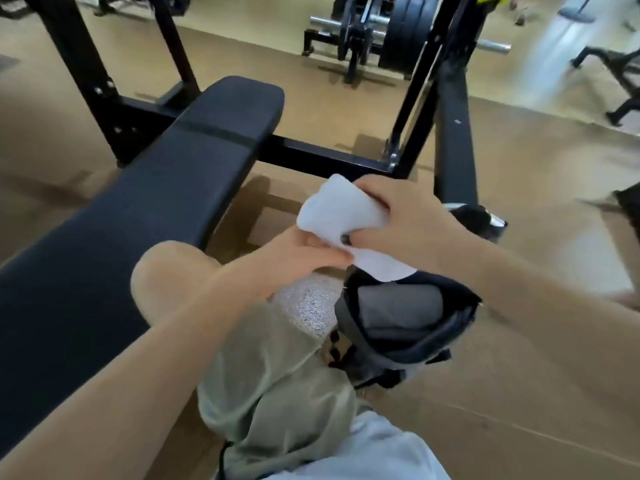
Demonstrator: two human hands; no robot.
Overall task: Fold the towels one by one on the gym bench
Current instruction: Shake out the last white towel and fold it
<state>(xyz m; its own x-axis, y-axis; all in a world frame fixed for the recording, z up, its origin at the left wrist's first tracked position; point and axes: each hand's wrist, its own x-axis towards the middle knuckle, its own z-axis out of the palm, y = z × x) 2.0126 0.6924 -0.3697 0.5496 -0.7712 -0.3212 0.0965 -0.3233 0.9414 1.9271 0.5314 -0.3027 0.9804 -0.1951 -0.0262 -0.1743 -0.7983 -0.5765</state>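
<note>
Head view: right hand [408, 223] grips a white towel [341, 211] above the open bag [405, 323], lifting it free; left hand [304, 251] pinches its lower edge, likely to spread it. Nothing lies on the counter [156, 188] alongside.

No text, label or number can be read anywhere, perhaps because the view is so blurred.

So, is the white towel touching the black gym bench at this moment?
Apart. The head view shows the white towel held up by the right hand and left hand, with bare floor visible between it and the gym bench.
</note>
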